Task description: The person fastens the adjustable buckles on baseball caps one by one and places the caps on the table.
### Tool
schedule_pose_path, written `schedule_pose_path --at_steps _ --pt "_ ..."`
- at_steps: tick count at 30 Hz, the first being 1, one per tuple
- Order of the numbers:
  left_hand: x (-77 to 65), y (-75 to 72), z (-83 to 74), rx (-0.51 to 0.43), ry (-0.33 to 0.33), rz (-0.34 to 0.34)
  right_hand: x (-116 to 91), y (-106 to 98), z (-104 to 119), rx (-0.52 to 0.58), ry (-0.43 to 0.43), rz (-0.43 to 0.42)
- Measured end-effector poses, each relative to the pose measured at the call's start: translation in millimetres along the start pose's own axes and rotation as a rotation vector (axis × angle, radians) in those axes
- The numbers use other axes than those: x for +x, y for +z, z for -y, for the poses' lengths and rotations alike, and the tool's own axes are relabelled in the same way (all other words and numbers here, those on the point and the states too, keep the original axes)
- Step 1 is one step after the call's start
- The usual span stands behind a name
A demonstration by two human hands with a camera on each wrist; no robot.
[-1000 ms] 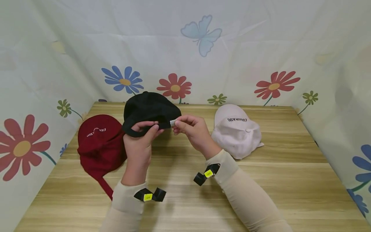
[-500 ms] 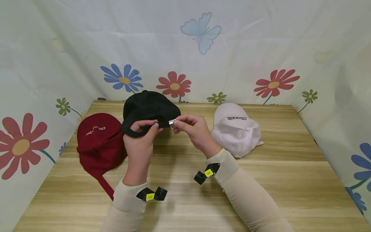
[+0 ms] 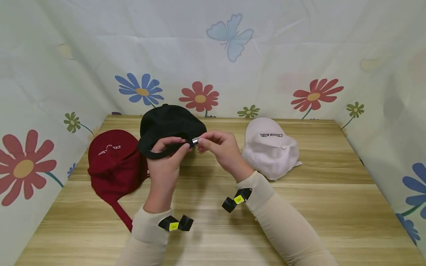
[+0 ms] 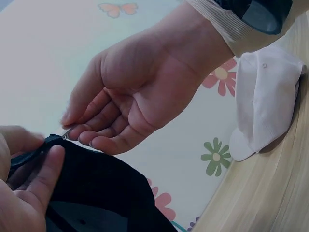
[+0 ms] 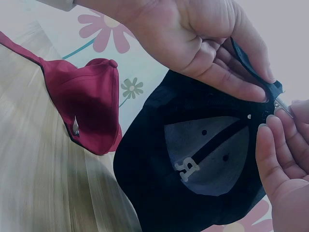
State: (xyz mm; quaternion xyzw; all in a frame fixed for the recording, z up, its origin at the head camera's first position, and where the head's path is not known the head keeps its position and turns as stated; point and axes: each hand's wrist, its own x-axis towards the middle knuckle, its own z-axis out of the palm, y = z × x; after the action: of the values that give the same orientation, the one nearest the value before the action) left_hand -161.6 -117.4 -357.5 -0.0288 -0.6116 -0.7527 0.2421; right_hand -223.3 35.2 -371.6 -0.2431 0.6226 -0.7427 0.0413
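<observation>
A black cap point(image 3: 170, 120) is held up above the table, its back toward me. My left hand point(image 3: 164, 166) pinches its back strap point(image 5: 248, 63) between thumb and fingers, close to a small silver buckle point(image 3: 195, 140). My right hand point(image 3: 227, 152) pinches that buckle with thumb and fingertips. The left wrist view shows both sets of fingertips nearly meeting at the metal clasp point(image 4: 65, 132). In the right wrist view the grey lining point(image 5: 207, 150) inside the cap shows. Fingers partly hide where strap and buckle join.
A dark red cap point(image 3: 113, 162) with white lettering lies at the left, its loose strap point(image 3: 122, 214) trailing toward me. A white cap point(image 3: 271, 151) marked COLORADO lies at the right. Behind the wooden table point(image 3: 299, 214) hangs a flower-printed cloth point(image 3: 159, 40).
My left hand has shifted slightly right along the strap, and its thumb is now nearer the buckle. My right hand keeps its pinch on the buckle in nearly the same place.
</observation>
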Motion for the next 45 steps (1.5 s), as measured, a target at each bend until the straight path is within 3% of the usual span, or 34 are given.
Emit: schedule_pose_path --at_steps 7,25,38,45 --pt "-1.6 2.1 -7.0 0.080 -0.044 0.031 0 0 -2 -0.009 -0.007 0.011" --pt "-3.2 3.9 -5.4 0.118 0.036 -0.029 -1 2 -4 0.087 0.021 0.027" --pt "1.9 -3.3 20.6 0.115 -0.007 0.006 -2 2 -9 0.043 -0.006 0.024" --pt "3.0 -4.2 27.8 0.006 -0.039 0.043 -4 0 -10 -0.006 -0.017 0.003"
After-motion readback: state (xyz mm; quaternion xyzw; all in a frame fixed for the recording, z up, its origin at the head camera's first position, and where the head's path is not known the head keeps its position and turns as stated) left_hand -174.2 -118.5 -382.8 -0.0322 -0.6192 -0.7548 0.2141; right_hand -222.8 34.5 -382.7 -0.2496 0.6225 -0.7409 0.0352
